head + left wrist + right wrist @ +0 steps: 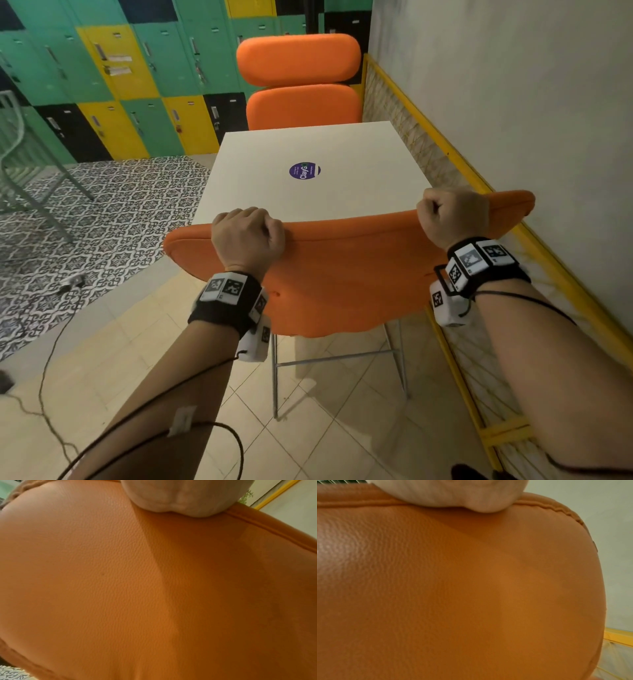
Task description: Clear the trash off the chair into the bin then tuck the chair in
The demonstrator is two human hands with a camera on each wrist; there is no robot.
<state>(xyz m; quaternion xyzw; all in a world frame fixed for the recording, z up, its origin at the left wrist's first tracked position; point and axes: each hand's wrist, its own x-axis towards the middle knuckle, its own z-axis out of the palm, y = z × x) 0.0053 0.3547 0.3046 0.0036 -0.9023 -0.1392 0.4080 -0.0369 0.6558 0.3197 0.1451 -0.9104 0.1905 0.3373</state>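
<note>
Gripping the orange chair (342, 274) backrest top, left hand (247, 236) and right hand (452, 217) (2 fists) face a white tabletop (359, 154) whose sticker (304, 170) reads "ClayG".

A bank of lockers (113, 85) — green, yellow and black — is seen along the far wall. The floor is laid partly in patterned black-and-white tile (102, 219), partly in plain cream tile (113, 359). A white square table (342, 150) bearing a round purple sticker (304, 170) is placed beside a grey wall (513, 85) — a yellow rail (445, 144) is fitted along its foot. A second orange chair (301, 82) stands beyond the table.
</note>
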